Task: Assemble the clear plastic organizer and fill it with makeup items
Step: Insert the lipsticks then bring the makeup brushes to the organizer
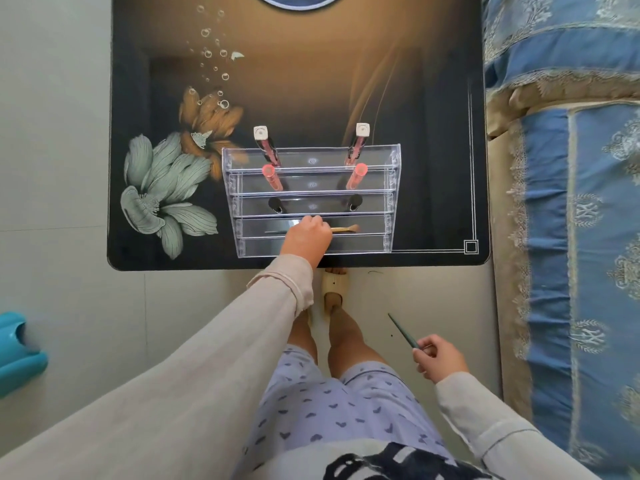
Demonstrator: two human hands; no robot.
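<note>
A clear tiered plastic organizer stands near the front edge of the dark flowered table. Its back row holds two lip glosses with white caps. The row in front holds two pink tubes, and the third row two black-capped items. My left hand reaches into the fourth row and grips a gold-handled makeup brush lying sideways there. Below the table edge, off to the right, my right hand pinches a thin green brush.
A bed with a blue patterned cover runs along the right side. A blue plastic object sits on the floor at the left. My legs and a beige slipper are under the table's front edge.
</note>
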